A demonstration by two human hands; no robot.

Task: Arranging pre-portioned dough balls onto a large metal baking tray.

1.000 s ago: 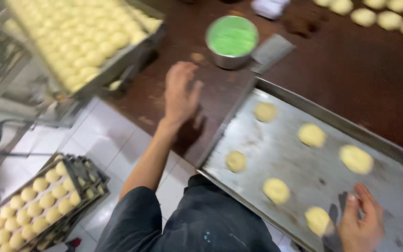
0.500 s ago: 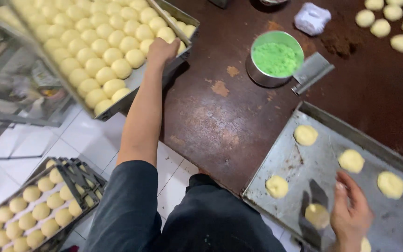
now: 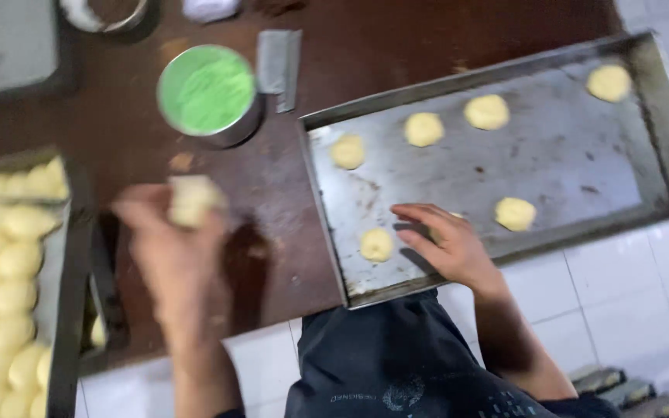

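My left hand is blurred over the brown table and holds a pale dough ball in its fingertips, just right of a tray packed with yellow dough balls. My right hand rests with fingers spread on the metal baking tray, covering a dough piece near the front edge. Several flattened dough rounds lie on that tray, one just left of my right hand and another to its right.
A round metal tin of green filling stands on the table behind my left hand, with a metal scraper beside it. A bowl sits at the top edge. White floor tiles show below the table's edge.
My left hand has come away from the full tray at the left with a dough ball in it. The view swung right; my right hand stays on the baking tray.
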